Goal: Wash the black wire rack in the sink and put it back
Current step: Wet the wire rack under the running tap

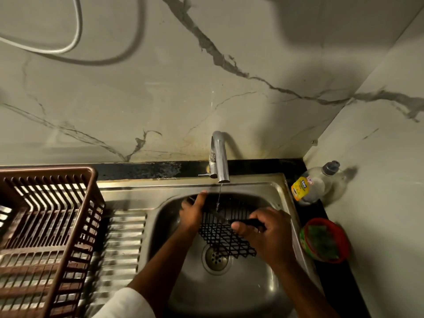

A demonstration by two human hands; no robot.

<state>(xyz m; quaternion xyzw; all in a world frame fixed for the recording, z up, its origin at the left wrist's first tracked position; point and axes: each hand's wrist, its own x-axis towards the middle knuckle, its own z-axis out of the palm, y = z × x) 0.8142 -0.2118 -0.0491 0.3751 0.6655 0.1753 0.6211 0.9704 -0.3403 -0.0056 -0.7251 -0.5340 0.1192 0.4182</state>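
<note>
The black wire rack [223, 237] is held over the steel sink [259, 292], above the drain [215, 258]. My left hand [193, 212] grips its far left edge. On the rack's right edge my right hand [263, 232] is closed around the frame. A thin stream of water falls from the chrome tap [219, 157] onto the rack between my two hands. Part of the mesh is hidden behind my fingers.
A brown plastic dish basket [46, 230] stands on the ribbed drainboard [124, 244] to the left. On the black counter at the right are a dish soap bottle [314, 184] and a red tub with a green scrubber [324, 241]. Marble walls close the back and right.
</note>
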